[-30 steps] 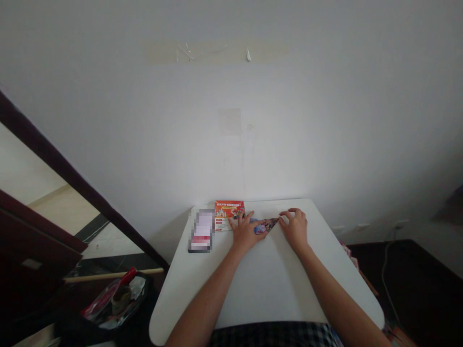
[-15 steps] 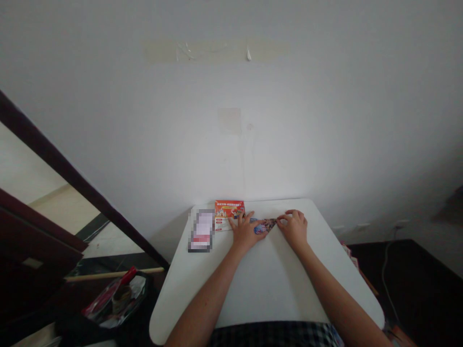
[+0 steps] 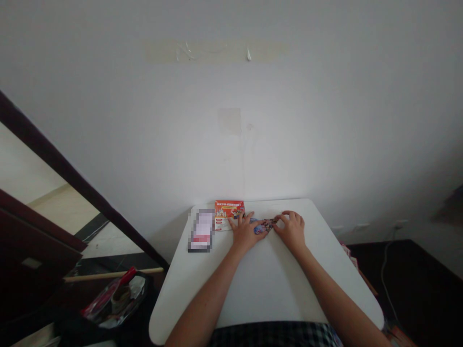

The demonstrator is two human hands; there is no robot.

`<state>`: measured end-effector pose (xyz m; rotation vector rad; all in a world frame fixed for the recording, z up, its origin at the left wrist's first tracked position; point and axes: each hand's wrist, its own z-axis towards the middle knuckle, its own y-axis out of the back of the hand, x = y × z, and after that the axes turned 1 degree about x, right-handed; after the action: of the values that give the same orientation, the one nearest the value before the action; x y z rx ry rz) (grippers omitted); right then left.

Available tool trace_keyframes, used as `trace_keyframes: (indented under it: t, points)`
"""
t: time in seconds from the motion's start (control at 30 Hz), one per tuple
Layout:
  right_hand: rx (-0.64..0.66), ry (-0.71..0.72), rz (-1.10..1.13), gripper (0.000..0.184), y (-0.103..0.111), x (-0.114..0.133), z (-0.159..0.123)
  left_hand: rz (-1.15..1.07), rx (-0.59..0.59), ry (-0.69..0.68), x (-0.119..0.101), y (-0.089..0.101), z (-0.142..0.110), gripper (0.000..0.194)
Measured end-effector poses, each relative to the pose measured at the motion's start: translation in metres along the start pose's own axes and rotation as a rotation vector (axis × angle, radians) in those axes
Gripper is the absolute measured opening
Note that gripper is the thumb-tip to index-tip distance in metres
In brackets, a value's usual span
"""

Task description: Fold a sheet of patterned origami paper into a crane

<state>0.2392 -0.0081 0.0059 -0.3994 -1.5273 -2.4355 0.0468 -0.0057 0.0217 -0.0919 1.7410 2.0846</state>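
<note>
A small, colourful printed piece of paper or card (image 3: pixel 261 228) lies on the white table, partly under my left hand (image 3: pixel 246 231). The fingers of that hand are spread and rest flat on the piece and beside it. My right hand (image 3: pixel 291 229) is closed in a pinch at the piece's right end, its thumb and fingertips together there. The fingers cover most of that end. Just beyond my left fingertips sits a red-and-white printed card or leaflet (image 3: pixel 226 208), with a castle picture on its red part.
A blurred phone-like rectangle (image 3: pixel 202 232) lies on the left of the white table (image 3: pixel 267 289), which stands against a wall (image 3: pixel 325 120). On the floor at left are a bag of things (image 3: pixel 121 299) and a wooden stick (image 3: pixel 115 274). A cable (image 3: pixel 385 265) hangs at right.
My right hand has shifted slightly left toward my left hand, with its pinch at the printed piece's right end, which now shows less. My left hand stays in place.
</note>
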Motion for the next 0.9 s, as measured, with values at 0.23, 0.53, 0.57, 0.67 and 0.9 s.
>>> trace_keyframes:
  t: [0.23, 0.53, 0.57, 0.67, 0.9]
  points:
    - [0.049, -0.001, 0.016, 0.016, 0.0046, 0.0035, -0.0023, -0.008, -0.011, -0.008, -0.0004, 0.0009, -0.0008, 0.044]
    - [0.080, -0.004, 0.008, 0.024, 0.0023, 0.0042, -0.0056, -0.019, -0.005, -0.005, 0.0003, -0.0009, -0.0005, 0.043]
    - [0.078, 0.001, 0.004, 0.024, 0.0020, 0.0040, -0.0061, -0.019, -0.008, -0.006, 0.0003, -0.0009, -0.0006, 0.043]
    - [0.067, 0.024, -0.007, 0.024, 0.0019, 0.0042, -0.0076, -0.023, -0.012, -0.011, 0.0007, -0.0005, -0.0006, 0.041]
    - [0.082, 0.053, 0.013, 0.019, 0.0031, 0.0054, -0.0079, -0.009, -0.014, -0.009, 0.0017, 0.0009, 0.0008, 0.034]
